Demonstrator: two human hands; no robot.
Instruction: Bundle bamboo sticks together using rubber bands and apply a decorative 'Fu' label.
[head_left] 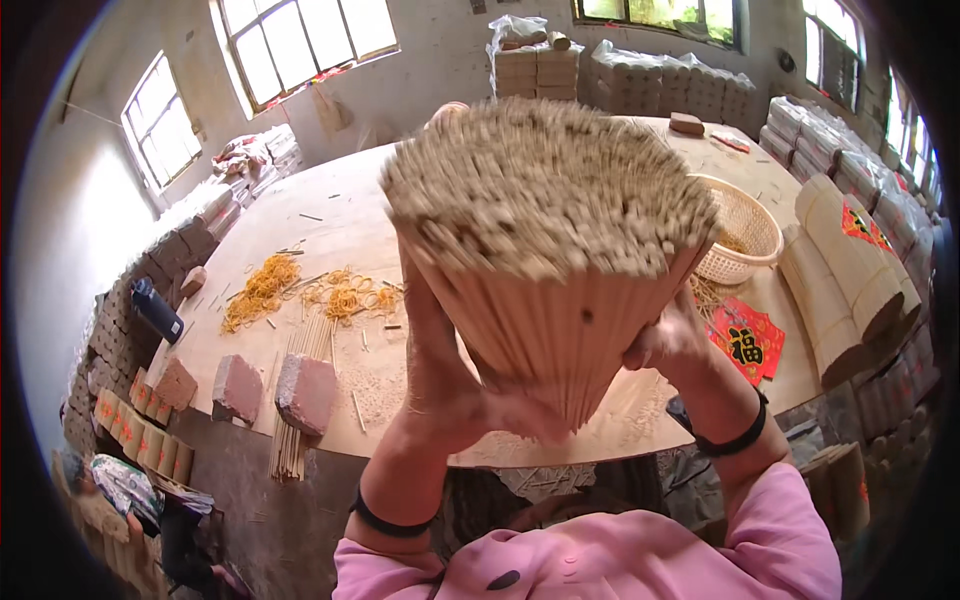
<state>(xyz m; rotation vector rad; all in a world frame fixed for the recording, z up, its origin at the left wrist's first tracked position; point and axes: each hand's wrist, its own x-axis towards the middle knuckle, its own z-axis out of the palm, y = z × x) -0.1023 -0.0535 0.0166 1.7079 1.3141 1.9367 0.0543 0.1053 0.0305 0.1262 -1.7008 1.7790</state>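
A large, thick bundle of thin wooden sticks (550, 300) is held up in front of me, its rough, uneven ends facing up. Movement smears its top. My left hand (480, 410) is closed against the bundle's left and lower side, and its fingers are partly blurred. On the right side, my right hand (660, 335) grips the same bundle with bent fingers. Most of the far side of the bundle is hidden. Below it lies the round wooden table (380, 390), strewn with stick bits and dust.
Yellow rubber bands (265, 290) lie at the left, near pinkish bricks (306, 393) and a dark bottle (157, 310). At the right are a woven basket (745, 235), red printed paper (747, 340) and large stick bundles (840, 270). Another person (150, 500) is at lower left.
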